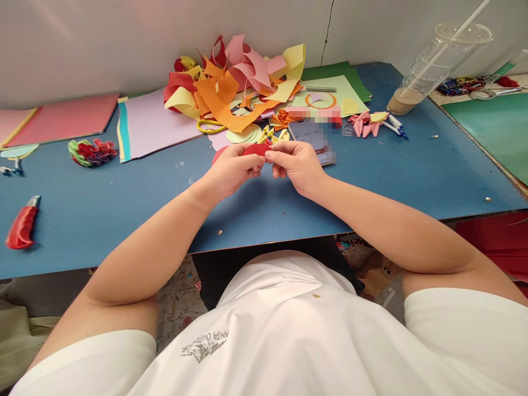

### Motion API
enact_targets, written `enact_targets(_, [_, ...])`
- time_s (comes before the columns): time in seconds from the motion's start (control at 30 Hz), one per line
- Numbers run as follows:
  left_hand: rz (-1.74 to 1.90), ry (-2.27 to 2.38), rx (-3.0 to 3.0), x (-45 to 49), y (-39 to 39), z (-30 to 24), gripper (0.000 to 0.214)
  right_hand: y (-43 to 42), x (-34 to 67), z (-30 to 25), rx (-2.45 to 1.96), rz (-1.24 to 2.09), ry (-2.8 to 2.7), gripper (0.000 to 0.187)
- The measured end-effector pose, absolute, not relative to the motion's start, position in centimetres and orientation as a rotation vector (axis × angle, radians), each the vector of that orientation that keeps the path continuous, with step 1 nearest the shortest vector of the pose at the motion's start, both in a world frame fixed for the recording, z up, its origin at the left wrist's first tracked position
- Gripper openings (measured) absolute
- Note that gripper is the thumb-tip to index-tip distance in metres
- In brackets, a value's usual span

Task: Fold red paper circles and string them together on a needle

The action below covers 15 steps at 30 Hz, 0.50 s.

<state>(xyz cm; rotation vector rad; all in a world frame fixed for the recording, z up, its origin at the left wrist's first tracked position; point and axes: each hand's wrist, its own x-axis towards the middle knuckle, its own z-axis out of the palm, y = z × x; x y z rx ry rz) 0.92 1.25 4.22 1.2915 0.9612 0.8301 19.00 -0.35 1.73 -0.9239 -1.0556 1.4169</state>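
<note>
Between my two hands is a piece of red paper (257,149) with a rounded upper edge, raised over the near part of the blue table. My left hand (235,168) pinches it from the left side. My right hand (299,164) grips its right end between thumb and fingers. The paper's lower part is hidden behind my fingers. Just beyond the hands lie small folded yellow paper pieces (273,135) and a stack of pale round paper discs (244,135). A phone (307,135) showing a timer lies behind my right hand.
A heap of orange, pink and yellow paper scraps (231,91) lies against the wall, with yellow-handled scissors (211,127) beside it. A red utility knife (23,225) rests at left. At right stands a tall plastic cup (433,66) with a straw, near folded pink paper pieces (365,124).
</note>
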Motion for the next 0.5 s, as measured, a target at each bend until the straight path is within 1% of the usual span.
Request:
enact_targets(0.2, [0.966,1.139,1.585,1.0,1.0,4.0,0.018,-0.3,18.9,2.2,-0.975,1.382,-1.022,0.028])
enact_targets(0.37, [0.944,1.175,1.674,0.8,0.7,4.2,0.021,-0.2,19.1,1.4,-0.951,1.361,-1.049,0.023])
enact_targets(0.5, [0.939,1.135,1.612,0.9,0.7,4.5,0.019,-0.1,19.3,1.0,-0.942,1.331,-1.13,0.034])
